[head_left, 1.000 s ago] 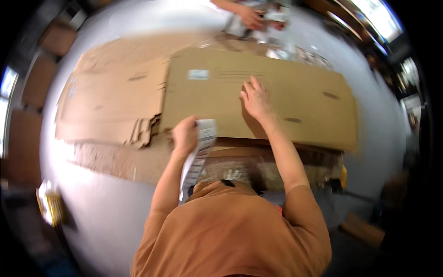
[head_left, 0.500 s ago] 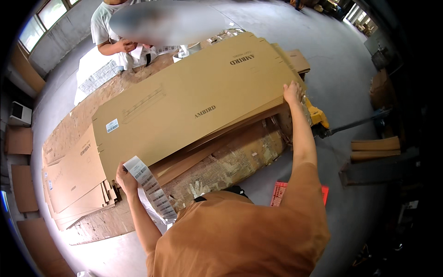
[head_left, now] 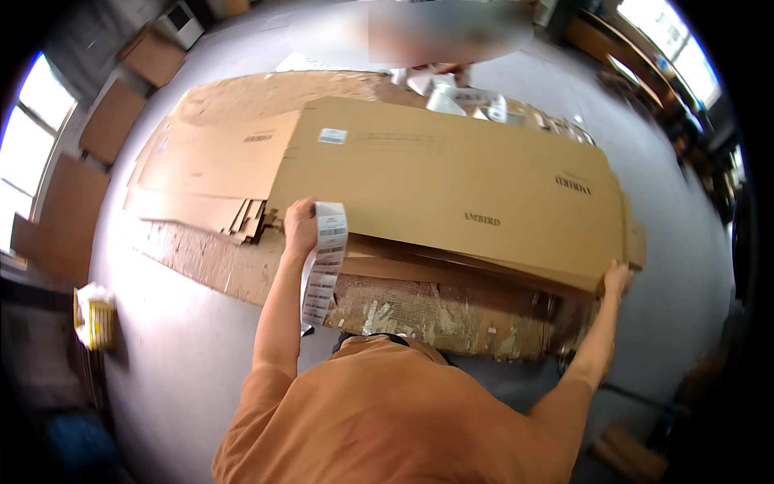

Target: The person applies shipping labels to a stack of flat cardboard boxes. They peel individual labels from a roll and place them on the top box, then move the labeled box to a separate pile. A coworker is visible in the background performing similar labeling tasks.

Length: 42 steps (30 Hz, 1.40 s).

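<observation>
A large flattened cardboard box [head_left: 419, 181] lies on top of a pile, with a white label [head_left: 332, 135] stuck near its far left corner. My left hand [head_left: 301, 229] is closed at the box's near left corner, holding a strip of printed labels [head_left: 330, 246] that hangs down toward me. Whether those fingers also pinch the cardboard is hard to see. At the near right corner, my right hand [head_left: 617, 278] grips the edge of the flattened box, its thumb on top.
Another stack of flattened boxes [head_left: 218, 161] lies to the left on the worn, cardboard-covered worktable [head_left: 435, 316]. Across it, a co-worker's hands are partly blurred among white paper [head_left: 443, 97]. A yellow basket [head_left: 98, 324] stands on the floor at left; brown panels [head_left: 117, 121] stand farther back.
My view has swung to the left, so the table and box appear turned. Both hands stay at the same two corners, and the label strip is still in my left hand.
</observation>
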### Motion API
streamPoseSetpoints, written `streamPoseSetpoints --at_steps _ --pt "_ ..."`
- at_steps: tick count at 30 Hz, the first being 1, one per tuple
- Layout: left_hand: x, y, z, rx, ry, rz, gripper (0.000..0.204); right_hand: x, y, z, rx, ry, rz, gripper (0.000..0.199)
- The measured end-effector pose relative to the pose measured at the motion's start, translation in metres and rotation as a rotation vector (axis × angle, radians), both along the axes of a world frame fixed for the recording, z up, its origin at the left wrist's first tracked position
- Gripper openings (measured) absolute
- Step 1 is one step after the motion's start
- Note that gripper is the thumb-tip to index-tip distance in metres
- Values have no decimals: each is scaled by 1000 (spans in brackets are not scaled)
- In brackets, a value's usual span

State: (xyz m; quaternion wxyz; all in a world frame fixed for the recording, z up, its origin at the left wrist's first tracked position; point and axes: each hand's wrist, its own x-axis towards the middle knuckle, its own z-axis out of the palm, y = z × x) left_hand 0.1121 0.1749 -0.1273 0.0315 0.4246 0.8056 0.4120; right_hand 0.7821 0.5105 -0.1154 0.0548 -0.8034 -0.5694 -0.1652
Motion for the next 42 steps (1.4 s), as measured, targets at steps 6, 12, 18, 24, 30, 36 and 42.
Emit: streamPoseSetpoints --at_steps 6,12,18,24,30,36,42 --pt "2 -1 -3 -44 42 33 18 17 19 12 43 348 -90 36" --pt "4 2 0 16 49 19 16 21 23 29 342 1084 -24 24" --pt "4 -1 3 18 54 8 15 12 12 46 234 1253 -42 35" --pt "2 -1 -2 45 54 1 14 8 10 54 253 1250 -50 38" --pt "2 -8 4 -26 -35 29 16 1 14 60 271 1345 -5 37" --pt "40 -28 27 125 -1038 -238 18 17 17 80 272 1269 97 31" --pt "109 -14 7 80 -1651 -557 29 12 13 133 367 1303 202 26"
